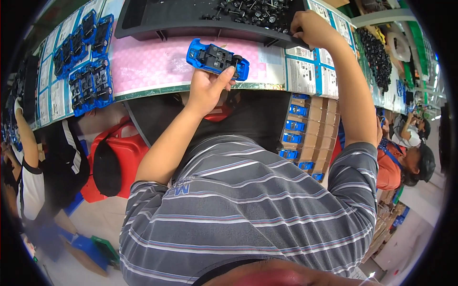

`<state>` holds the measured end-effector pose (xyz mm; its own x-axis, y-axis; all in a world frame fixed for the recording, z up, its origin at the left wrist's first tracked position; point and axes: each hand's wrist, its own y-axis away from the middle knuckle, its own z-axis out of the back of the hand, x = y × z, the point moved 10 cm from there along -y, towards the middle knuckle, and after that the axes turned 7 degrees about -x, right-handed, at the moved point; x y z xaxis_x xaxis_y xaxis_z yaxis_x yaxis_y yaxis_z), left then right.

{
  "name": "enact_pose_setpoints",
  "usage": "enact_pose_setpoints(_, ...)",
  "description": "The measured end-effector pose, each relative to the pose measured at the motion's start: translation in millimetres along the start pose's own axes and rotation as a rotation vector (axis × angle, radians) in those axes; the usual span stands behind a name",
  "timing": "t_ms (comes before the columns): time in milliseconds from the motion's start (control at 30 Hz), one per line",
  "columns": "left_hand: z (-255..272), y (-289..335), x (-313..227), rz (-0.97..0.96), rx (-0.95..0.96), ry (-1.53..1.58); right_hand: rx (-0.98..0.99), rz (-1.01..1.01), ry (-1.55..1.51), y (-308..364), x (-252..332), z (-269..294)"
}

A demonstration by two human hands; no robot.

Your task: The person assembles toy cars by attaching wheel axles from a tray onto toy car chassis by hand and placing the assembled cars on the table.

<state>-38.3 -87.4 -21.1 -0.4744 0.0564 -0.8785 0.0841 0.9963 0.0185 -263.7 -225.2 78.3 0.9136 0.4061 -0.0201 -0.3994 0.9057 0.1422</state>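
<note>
My left hand (212,88) is closed around a blue toy car (217,58), its black underside turned up, above the front of the worktable. A wheel shows at the car's right end, near my thumb; I can make out no wheels at its left end. My right hand (312,29) is at the right end of a black bin (176,29), fingers curled together over its rim. Whatever those fingers may hold is hidden. Inside the bin, small black wheel-and-axle pieces (260,13) lie heaped beside my right hand.
Several blue toy cars (90,83) lie underside up on the table's left. Pink bubble wrap (143,62) covers the middle. A divided cardboard box (310,128) with blue cars stands below the table edge, right of my lap. A red chair (129,143) and other people are nearby.
</note>
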Motion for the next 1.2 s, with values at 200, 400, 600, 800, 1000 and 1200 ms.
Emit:
enact_pose_setpoints(200, -1.1, 0.6, -1.3, 0.018, 0.046, -0.066, -0.35, 0.153, -0.13, 12.3, 19.5, 45.4)
enact_pose_setpoints(400, -8.8, -1.1, -6.3, -0.002, 0.044, -0.012, -0.616, -0.026, -0.987, 65.0, 35.6, 46.1)
enact_pose_setpoints(600, -15.9, 5.3, -10.6, 0.003, 0.05, -0.04, -0.361, 0.157, -1.441, 72.9, 150.7, 17.6)
enact_pose_setpoints(800, -16.2, 11.5, -3.2, 0.037, 0.106, -0.126, -0.632, 0.166, -0.744, 62.0, 185.2, 32.5)
enact_pose_setpoints(1000, -7.6, 16.3, -4.0, 0.036, 0.071, -0.238, -0.506, 0.146, -0.807, 56.5, 193.4, 22.7)
enact_pose_setpoints(1200, 2.5, 13.2, -0.1, 0.043, 0.08, -0.25, -0.561, 0.184, -0.651, 53.4, 205.8, 23.8)
